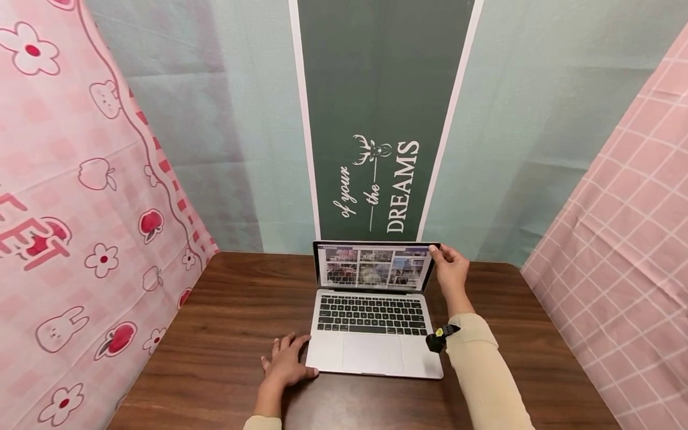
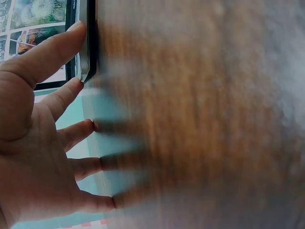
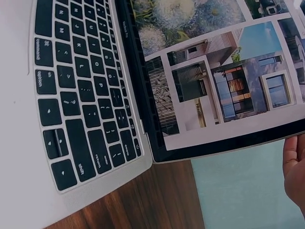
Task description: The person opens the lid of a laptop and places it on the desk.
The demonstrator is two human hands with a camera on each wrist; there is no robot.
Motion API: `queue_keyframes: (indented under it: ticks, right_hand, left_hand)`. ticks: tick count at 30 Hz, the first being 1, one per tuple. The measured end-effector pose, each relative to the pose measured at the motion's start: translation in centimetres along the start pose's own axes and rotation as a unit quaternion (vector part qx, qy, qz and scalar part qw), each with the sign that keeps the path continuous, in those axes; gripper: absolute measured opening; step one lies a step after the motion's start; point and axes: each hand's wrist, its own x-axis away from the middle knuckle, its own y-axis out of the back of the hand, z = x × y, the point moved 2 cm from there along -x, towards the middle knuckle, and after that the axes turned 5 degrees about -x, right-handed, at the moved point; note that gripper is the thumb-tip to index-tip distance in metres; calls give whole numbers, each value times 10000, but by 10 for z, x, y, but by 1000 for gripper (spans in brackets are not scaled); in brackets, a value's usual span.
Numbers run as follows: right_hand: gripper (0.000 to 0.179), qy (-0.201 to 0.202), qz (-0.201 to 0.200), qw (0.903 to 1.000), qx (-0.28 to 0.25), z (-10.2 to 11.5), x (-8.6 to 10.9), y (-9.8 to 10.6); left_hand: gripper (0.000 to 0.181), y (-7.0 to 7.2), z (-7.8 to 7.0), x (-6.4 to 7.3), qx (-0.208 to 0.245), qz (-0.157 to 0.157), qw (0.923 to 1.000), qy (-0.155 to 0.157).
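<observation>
A silver laptop [image 1: 371, 355] stands on the wooden table with its lid raised; rows of pictures fill its screen [image 1: 374, 267]. My right hand [image 1: 452, 270] pinches the lid's upper right corner, thumb on the front and fingers behind it. In the right wrist view only part of that hand [image 3: 295, 167] shows, at the screen's edge. My left hand [image 1: 286, 362] rests at the laptop's front left corner with fingers spread. From the left wrist, the thumb [image 2: 52, 52] and index fingertip touch the laptop's side, while the other fingertips reach down to the table.
The brown wooden table [image 1: 236, 316] runs back to a blue-green curtain [image 1: 258, 119] with a dark green lettered panel [image 1: 376, 77]. Pink printed cloth [image 1: 123, 197] hangs at the left, and pink checked cloth [image 1: 629, 197] at the right. A small black device [image 1: 438, 340] sits on the right wrist.
</observation>
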Motion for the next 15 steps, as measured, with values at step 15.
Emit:
queue_keyframes:
  ticks: [15]
  right_hand:
    - [40, -635, -31, 9979, 74, -6, -13, -12]
  left_hand:
    - [76, -2, -1, -1, -43, 17, 10000, 84]
